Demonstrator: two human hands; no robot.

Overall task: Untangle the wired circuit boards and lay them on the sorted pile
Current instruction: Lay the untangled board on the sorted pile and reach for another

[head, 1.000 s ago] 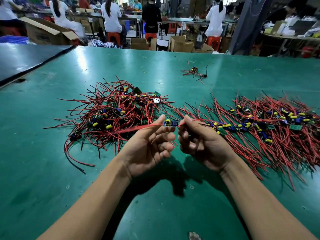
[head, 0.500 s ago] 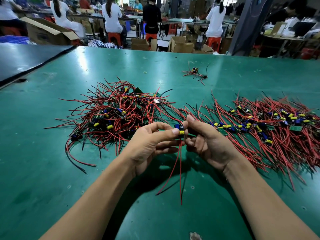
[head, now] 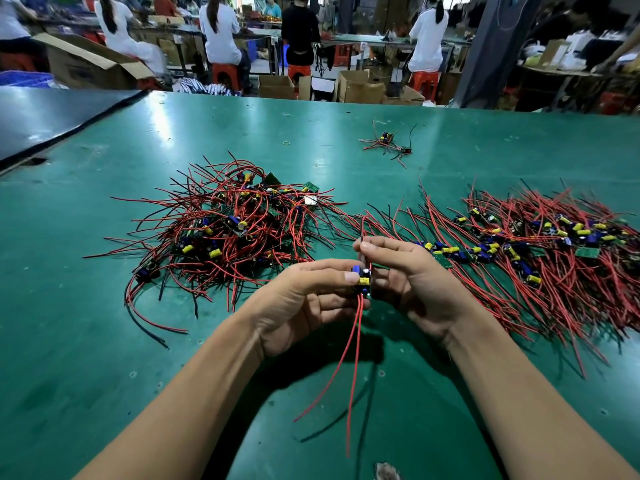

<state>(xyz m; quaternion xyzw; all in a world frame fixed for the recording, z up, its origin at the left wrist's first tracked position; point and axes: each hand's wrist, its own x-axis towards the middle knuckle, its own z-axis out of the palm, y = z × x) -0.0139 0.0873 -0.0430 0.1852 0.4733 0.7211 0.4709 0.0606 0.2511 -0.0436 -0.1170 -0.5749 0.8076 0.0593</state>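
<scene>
Board (head: 361, 280) is held up over the near table (head: 104, 358) between both hands. It looks small and light, with blue and yellow capacitors standing proud. It is probably fragile at the solder joints, so it is best gripped by its edges and not tugged by a lead. Two red leads (head: 353, 358) hang limp from it toward the person; they look soft and likely to snag. The left hand (head: 304, 306) pinches the board, thumb on top and fingers curled below, its forearm reaching in from the lower left. The right hand (head: 415, 282) sits close against it, thumb and forefinger pinching the wires that rise from the board's far end. Beyond, to the left, lies the tangle (head: 235, 230). To the right is the sorted pile (head: 536, 251), its wires combed one way. Farther off sits a stray bunch (head: 388, 142).
</scene>
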